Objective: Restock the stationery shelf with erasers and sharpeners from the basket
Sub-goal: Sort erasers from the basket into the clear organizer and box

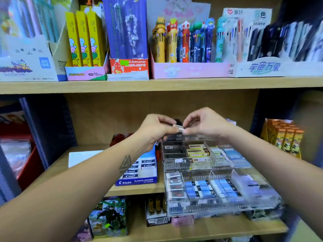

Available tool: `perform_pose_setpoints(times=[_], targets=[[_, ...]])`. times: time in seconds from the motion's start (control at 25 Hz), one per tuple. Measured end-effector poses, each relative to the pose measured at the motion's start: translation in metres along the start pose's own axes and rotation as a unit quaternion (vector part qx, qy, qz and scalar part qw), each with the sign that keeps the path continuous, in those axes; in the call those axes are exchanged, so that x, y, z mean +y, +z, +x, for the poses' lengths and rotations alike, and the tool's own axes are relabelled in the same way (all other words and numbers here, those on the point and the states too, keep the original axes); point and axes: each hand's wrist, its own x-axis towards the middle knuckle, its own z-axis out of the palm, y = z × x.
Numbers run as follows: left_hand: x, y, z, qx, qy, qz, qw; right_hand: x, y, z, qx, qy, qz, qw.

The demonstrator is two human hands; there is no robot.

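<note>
Both my hands meet above the clear acrylic tiered display (199, 172) on the middle shelf. My left hand (157, 128) and my right hand (202, 124) each pinch one end of a small pale eraser (178, 127) held between them. The display's compartments hold several wrapped erasers, blue and white in the lower tier (209, 189), brown and white in the upper one. A dark compartment at the upper left of the display looks partly bare. No basket is in view.
A blue Pilot plastic eraser box (139, 179) sits left of the display, beside a white box (82, 157). Pen boxes fill the upper shelf (157, 85). Toy boxes stand on the lower shelf. Orange packs (284, 138) stand at the right.
</note>
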Motion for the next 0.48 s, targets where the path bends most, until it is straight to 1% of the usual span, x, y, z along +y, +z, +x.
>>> perform_pose_setpoints(times=[0.08,0.16,0.24,0.36,0.4,0.48], targets=[[0.009,0.02,0.018,0.017,0.004,0.032,0.999,0.012,-0.021,0.009,0.071,0.014,-0.087,0.994],[0.013,0.032,0.032,0.039,0.005,0.081,0.996,0.026,-0.039,0.014,0.12,0.06,-0.158,0.978],[0.012,0.037,0.044,0.038,0.04,0.17,0.984,0.04,-0.047,0.016,0.12,0.083,-0.207,0.967],[0.002,0.038,0.053,-0.007,0.102,0.332,0.938,0.048,-0.051,0.025,0.113,0.083,-0.24,0.961],[-0.002,0.038,0.055,-0.018,0.112,0.362,0.925,0.049,-0.052,0.029,0.109,0.089,-0.24,0.96],[-0.004,0.037,0.057,-0.023,0.12,0.385,0.915,0.051,-0.054,0.038,0.085,0.102,-0.236,0.963]])
